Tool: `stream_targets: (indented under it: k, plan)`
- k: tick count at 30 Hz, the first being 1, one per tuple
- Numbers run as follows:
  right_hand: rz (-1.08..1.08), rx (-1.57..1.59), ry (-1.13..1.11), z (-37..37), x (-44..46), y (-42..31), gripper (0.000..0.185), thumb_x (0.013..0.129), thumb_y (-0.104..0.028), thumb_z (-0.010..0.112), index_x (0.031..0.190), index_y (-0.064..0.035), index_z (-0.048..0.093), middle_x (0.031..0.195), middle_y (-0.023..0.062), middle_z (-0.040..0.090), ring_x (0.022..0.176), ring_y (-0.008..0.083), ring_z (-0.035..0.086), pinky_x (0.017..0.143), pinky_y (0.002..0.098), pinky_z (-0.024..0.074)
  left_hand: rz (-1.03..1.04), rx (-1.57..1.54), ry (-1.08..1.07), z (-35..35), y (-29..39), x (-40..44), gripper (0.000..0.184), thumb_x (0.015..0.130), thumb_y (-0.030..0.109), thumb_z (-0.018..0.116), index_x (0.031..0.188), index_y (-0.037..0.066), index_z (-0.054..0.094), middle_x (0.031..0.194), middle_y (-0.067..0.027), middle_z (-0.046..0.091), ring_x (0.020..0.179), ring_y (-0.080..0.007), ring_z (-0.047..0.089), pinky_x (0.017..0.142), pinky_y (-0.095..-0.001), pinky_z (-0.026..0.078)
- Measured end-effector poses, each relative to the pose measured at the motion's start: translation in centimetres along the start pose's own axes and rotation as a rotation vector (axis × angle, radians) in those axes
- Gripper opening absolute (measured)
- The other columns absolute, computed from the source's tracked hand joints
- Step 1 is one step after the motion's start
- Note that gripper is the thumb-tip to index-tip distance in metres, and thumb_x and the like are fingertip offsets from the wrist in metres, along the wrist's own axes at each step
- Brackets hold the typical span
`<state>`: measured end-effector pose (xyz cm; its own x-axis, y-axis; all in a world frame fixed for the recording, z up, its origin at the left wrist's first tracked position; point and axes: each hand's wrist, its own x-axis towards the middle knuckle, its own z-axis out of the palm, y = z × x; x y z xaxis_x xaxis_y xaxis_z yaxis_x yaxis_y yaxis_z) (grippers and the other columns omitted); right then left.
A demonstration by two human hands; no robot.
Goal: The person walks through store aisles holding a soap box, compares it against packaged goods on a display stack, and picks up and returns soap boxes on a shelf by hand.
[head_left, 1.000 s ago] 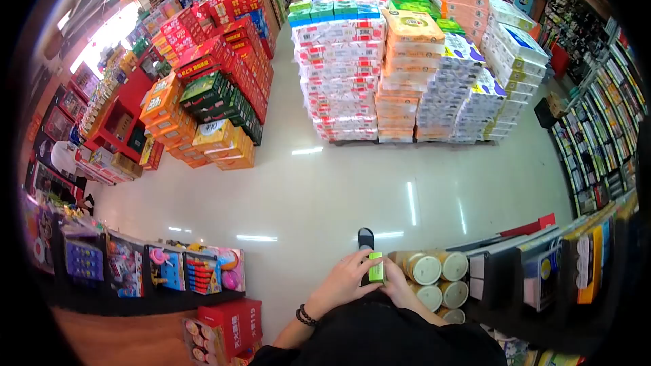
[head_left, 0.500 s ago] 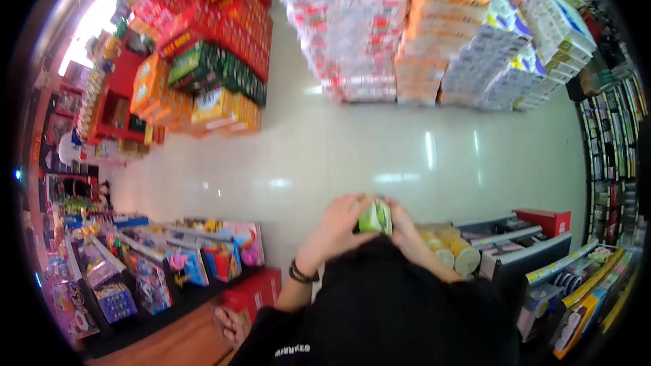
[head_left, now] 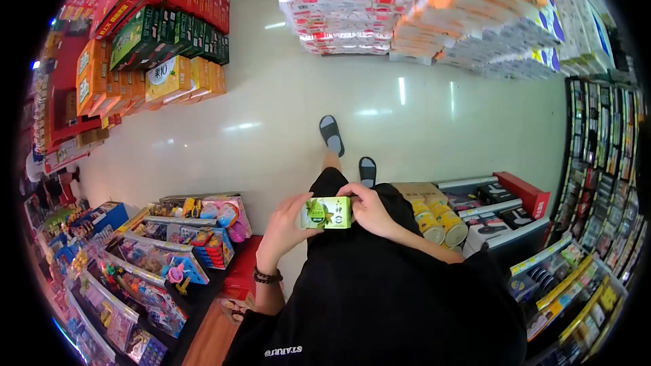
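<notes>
A small green box [head_left: 327, 213], printed with leaves and dark lettering, is held level in front of my body, its broad face up. My left hand [head_left: 283, 229] grips its left end, with fingers along the far side and thumb near the lower edge. At the other end, my right hand [head_left: 370, 210] is closed on the right edge with bent fingers. A dark beaded bracelet [head_left: 267, 276] circles my left wrist. Below the box are my black shorts and my feet in dark sandals [head_left: 331, 134].
Tall stacks of tissue packs [head_left: 346, 7] stand across the tiled floor [head_left: 285, 135]. Red, green and orange cartons [head_left: 166, 81] are piled at far left. Toy shelves [head_left: 156, 251] flank my left; yellow-lidded tubs [head_left: 441, 220] and goods shelves [head_left: 502, 213] flank my right.
The box has turned to show its broad printed face and now sits further left in view. Both hands still hold it. My view has tilted down, bringing my legs and feet into sight.
</notes>
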<state>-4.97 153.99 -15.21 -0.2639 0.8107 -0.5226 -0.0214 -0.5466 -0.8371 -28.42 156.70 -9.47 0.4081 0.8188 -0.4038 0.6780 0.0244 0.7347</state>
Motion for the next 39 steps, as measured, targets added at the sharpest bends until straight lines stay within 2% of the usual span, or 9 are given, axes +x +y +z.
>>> stream_targets:
  k: [7,12,19,21,23,26,27,32,39]
  plan:
    - [-0.175,-0.313,0.012,3.4,7.8,-5.2,0.031,0.081,0.011,0.046,0.107,-0.0017,0.057,0.100,0.0167,0.060,0.091,0.0350,0.064,0.080,0.0379,0.0503,0.000,-0.010,0.059,-6.3,-4.1,4.2,0.073,0.065,0.017,0.088,0.131,0.006,0.058,0.128,-0.0163,0.064,0.117,-0.0367,0.061,0.099,-0.0456,0.049]
    - [0.000,-0.244,-0.114,4.0,11.4,-8.8,0.035,0.088,0.014,0.039,0.117,0.0013,0.054,0.107,0.0152,0.063,0.080,0.0249,0.071,0.060,0.0331,0.0630,0.068,0.044,0.124,-9.6,-6.0,6.9,0.071,0.065,0.018,0.087,0.129,0.005,0.059,0.127,-0.0162,0.064,0.116,-0.0362,0.061,0.099,-0.0457,0.049]
    - [-0.086,-0.122,0.036,2.8,17.1,-13.1,0.039,0.085,0.014,0.041,0.117,0.0015,0.058,0.094,0.0151,0.067,0.070,0.0227,0.071,0.057,0.0313,0.0600,0.196,0.097,0.295,-14.7,-3.9,12.7,0.067,0.067,0.017,0.086,0.127,0.005,0.059,0.126,-0.0154,0.063,0.114,-0.0351,0.062,0.096,-0.0449,0.051]
    - [-0.121,-0.106,0.064,1.6,18.8,-14.9,0.044,0.087,0.012,0.032,0.120,-0.0001,0.058,0.096,0.0125,0.066,0.065,0.0178,0.064,0.054,0.0282,0.0552,0.258,0.102,0.362,-16.0,-2.7,14.9,0.066,0.068,0.017,0.086,0.127,0.006,0.059,0.127,-0.0144,0.062,0.114,-0.0347,0.062,0.095,-0.0447,0.051]
    - [-0.166,-0.043,0.121,0.5,20.1,-17.4,0.038,0.089,0.009,0.039,0.119,-0.0016,0.060,0.098,0.0113,0.067,0.065,0.0154,0.063,0.054,0.0273,0.0530,0.291,0.090,0.407,-18.0,-0.7,16.9,0.066,0.069,0.016,0.085,0.128,0.006,0.059,0.129,-0.0130,0.061,0.115,-0.0337,0.061,0.095,-0.0443,0.051]
    - [-0.493,-0.090,0.263,-0.7,22.6,-21.0,0.030,0.090,0.005,0.048,0.115,-0.0018,0.063,0.100,0.0094,0.068,0.075,0.0141,0.065,0.063,0.0274,0.0532,0.348,0.009,0.470,-20.5,2.1,20.1,0.071,0.067,0.017,0.089,0.130,0.003,0.059,0.129,-0.0162,0.062,0.118,-0.0352,0.062,0.100,-0.0439,0.051]
    - [-0.599,-0.116,0.346,-1.3,23.8,-21.8,0.030,0.087,0.010,0.051,0.113,0.0010,0.065,0.099,0.0079,0.069,0.091,0.0150,0.065,0.082,0.0279,0.0522,0.411,-0.019,0.494,-21.3,2.8,21.2,0.073,0.067,0.015,0.089,0.132,0.002,0.058,0.132,-0.0189,0.060,0.121,-0.0364,0.061,0.102,-0.0438,0.050]
    - [-0.658,-0.015,0.401,-4.2,28.7,-28.0,0.029,0.084,0.006,0.047,0.107,0.0025,0.065,0.103,0.0122,0.069,0.091,0.0178,0.066,0.086,0.0300,0.0518,0.493,0.023,0.564,-25.9,5.6,26.5,0.087,0.072,0.018,0.087,0.148,0.006,0.046,0.139,-0.0201,0.056,0.123,-0.0367,0.057,0.104,-0.0435,0.047]
    - [-0.617,0.215,0.336,-7.7,34.0,-36.1,0.042,0.084,0.004,0.036,0.118,0.0007,0.061,0.110,0.0202,0.069,0.078,0.0206,0.071,0.046,0.0235,0.0499,0.514,0.038,0.612,-32.2,10.1,32.6,0.092,0.072,0.018,0.086,0.152,0.008,0.040,0.144,-0.0168,0.053,0.128,-0.0314,0.054,0.106,-0.0410,0.045]
